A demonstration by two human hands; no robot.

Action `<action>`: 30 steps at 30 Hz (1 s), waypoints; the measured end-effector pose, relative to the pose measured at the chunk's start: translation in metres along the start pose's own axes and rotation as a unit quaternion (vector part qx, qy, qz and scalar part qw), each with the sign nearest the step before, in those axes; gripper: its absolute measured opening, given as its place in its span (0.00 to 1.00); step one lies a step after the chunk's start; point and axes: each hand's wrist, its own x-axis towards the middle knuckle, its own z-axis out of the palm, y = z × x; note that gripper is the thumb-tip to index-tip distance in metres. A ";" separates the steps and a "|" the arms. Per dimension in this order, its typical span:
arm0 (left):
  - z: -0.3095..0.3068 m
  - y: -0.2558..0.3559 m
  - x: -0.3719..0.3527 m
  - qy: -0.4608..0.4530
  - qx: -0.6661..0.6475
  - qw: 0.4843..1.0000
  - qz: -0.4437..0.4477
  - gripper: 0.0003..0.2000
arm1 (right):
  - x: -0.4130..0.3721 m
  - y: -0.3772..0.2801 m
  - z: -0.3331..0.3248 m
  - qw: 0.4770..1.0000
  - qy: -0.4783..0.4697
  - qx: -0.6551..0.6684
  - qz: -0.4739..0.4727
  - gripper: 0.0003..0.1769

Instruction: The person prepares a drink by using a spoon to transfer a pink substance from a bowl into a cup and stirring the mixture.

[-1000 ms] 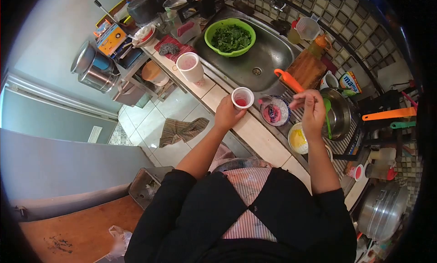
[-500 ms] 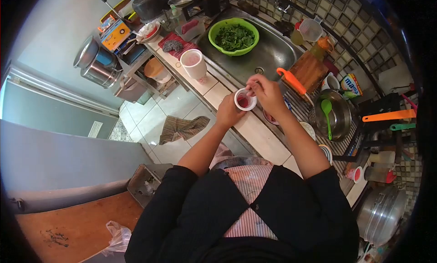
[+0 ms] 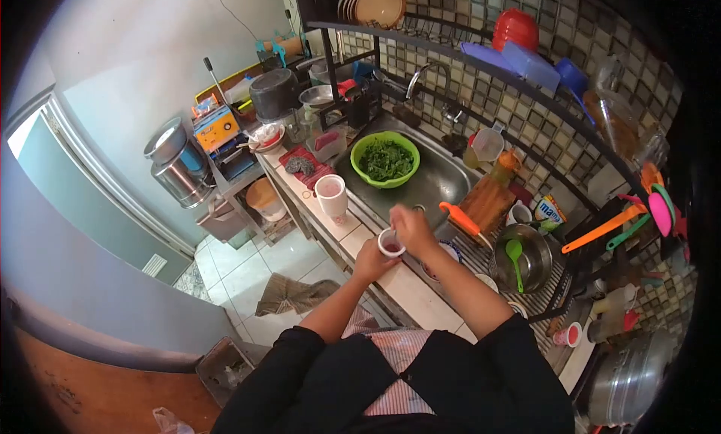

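My left hand (image 3: 369, 262) holds a small white cup (image 3: 390, 244) with red liquid over the counter's front edge. My right hand (image 3: 410, 228) sits right over the cup's rim, fingers pinched on what looks like a small spoon dipped into it; the spoon itself is mostly hidden by the fingers. A patterned bowl (image 3: 449, 251) lies just behind my right wrist, partly covered by the forearm.
A taller white cup (image 3: 331, 195) of pink liquid stands to the left. A green colander (image 3: 387, 159) of leaves sits in the sink (image 3: 439, 184). An orange-handled knife (image 3: 460, 217) lies on a wooden board (image 3: 489, 200). A metal pot (image 3: 529, 263) holds a green spoon.
My right hand came from over the bowls on the right across to the cup in my left hand. The camera tilted up, showing the wall shelf and more of the room.
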 end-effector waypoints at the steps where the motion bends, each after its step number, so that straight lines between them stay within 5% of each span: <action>1: -0.004 -0.002 0.007 -0.057 -0.040 0.997 -0.014 0.25 | -0.002 0.012 0.006 0.999 -0.011 -0.018 -0.028 0.17; 6: 0.009 -0.031 0.003 -0.035 -0.023 0.999 -0.009 0.22 | 0.005 0.010 -0.005 1.000 -0.008 -0.024 -0.016 0.14; 8: 0.001 -0.028 0.013 -0.061 -0.129 0.989 0.024 0.18 | -0.004 0.013 0.000 0.979 0.048 -0.133 -0.147 0.16; 16: -0.010 -0.033 0.015 -0.119 -0.210 0.969 -0.048 0.20 | -0.019 0.040 -0.012 0.993 0.008 -0.116 -0.014 0.14; 23: -0.019 -0.042 0.002 -0.083 -0.207 0.973 -0.058 0.23 | -0.048 0.017 0.017 0.995 0.084 -0.058 0.022 0.13; 30: -0.011 -0.033 -0.002 -0.060 -0.271 0.959 -0.059 0.17 | -0.065 -0.017 0.036 0.983 0.104 -0.153 -0.016 0.10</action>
